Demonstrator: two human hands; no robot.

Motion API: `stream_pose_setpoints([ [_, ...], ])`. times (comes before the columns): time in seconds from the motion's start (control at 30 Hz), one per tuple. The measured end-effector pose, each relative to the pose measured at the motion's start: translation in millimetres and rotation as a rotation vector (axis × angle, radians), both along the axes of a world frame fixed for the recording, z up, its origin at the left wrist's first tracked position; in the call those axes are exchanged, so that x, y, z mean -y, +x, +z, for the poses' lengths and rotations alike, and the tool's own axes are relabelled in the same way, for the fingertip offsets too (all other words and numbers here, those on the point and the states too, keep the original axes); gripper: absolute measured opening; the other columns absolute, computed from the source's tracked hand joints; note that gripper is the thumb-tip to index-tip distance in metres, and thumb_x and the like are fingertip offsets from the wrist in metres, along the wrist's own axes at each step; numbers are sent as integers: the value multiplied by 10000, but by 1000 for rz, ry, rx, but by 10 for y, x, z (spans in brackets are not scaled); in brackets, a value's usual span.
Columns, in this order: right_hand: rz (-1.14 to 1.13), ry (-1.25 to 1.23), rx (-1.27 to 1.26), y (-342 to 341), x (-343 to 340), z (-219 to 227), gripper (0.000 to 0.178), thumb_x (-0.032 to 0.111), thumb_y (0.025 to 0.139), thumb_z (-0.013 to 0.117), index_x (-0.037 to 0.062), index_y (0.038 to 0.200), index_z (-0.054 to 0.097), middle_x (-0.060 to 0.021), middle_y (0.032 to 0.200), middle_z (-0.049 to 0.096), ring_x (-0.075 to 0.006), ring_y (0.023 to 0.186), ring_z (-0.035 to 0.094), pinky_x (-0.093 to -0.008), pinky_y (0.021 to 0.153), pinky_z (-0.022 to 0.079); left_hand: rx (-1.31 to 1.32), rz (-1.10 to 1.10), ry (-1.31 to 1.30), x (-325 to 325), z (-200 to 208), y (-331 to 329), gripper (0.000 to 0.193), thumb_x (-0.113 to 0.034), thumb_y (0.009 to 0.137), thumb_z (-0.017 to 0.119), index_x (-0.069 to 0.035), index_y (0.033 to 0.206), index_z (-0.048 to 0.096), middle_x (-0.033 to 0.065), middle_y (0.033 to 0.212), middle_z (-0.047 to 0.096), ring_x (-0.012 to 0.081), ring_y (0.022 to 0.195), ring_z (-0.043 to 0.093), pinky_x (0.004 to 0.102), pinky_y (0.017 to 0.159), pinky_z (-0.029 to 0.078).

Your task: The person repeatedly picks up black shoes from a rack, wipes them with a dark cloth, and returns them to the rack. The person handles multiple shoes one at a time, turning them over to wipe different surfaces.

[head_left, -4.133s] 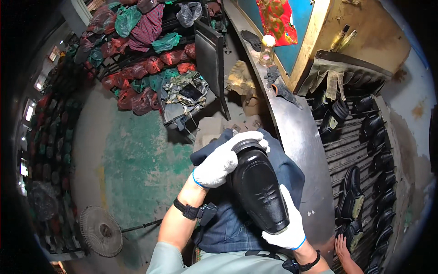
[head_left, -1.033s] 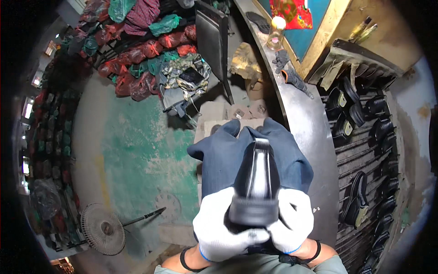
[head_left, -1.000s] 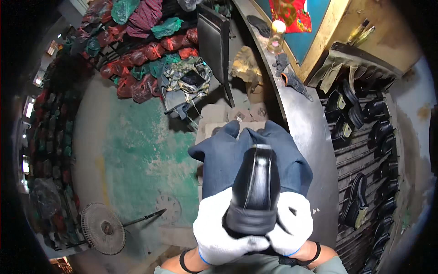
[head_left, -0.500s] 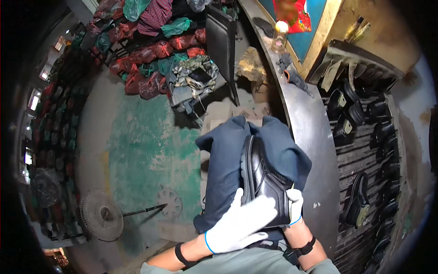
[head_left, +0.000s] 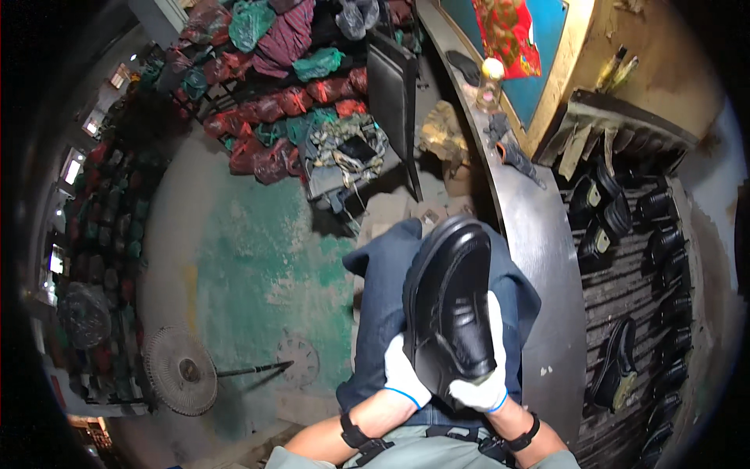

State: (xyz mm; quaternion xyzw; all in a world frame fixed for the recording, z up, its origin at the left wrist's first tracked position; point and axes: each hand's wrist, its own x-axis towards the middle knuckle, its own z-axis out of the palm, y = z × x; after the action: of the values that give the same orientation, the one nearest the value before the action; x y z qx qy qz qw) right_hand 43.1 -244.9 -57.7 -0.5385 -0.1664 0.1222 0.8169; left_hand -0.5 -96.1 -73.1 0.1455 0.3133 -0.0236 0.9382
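Note:
A glossy black loafer shoe (head_left: 451, 305) lies over my lap, toe pointing away from me, upper side showing. My left hand (head_left: 400, 375), in a white glove, grips the heel end from the left and below. From the right, my gloved right hand (head_left: 486, 384) holds the heel and runs up the shoe's right side. My legs in blue jeans (head_left: 384, 289) are underneath.
A long metal bench (head_left: 539, 242) runs along my right. Beyond it a slatted rack (head_left: 648, 258) carries several black shoes. Red and green bundles (head_left: 273, 117) pile up at the far end. A fan (head_left: 181, 369) lies on the green-stained floor at my left.
The shoe has been turned from sole-side view to upper side up. My left hand has slid from across the shoe's top down to its heel.

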Motion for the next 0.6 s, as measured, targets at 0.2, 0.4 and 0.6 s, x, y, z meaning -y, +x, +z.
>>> stream_pose_setpoints([
  [0.2,-76,-140,136,46,84,-59,1453,388,731,1013,-29,1786,104,-242,1783,342,-377,1651,365,-489,1363,275,252,-61,-107,-41,-377,-19,523,-352,1208,360,-29,1528,620,148,1514,690,299,1374,647,456,1225,479],
  [0.4,168,303,-445,234,333,193,1389,236,706,968,2,1794,138,-169,1760,417,-315,1614,447,-467,1353,343,237,-231,673,-415,133,371,891,-692,1181,215,9,1693,418,149,1708,523,279,1550,507,430,1336,331],
  [0.6,331,82,-252,71,394,136,1419,355,723,995,-34,1786,139,-213,1810,323,-319,1652,381,-459,1361,276,590,-452,778,-671,805,980,923,-287,1002,817,-24,1745,337,186,1734,482,307,1580,496,443,1305,420],
])
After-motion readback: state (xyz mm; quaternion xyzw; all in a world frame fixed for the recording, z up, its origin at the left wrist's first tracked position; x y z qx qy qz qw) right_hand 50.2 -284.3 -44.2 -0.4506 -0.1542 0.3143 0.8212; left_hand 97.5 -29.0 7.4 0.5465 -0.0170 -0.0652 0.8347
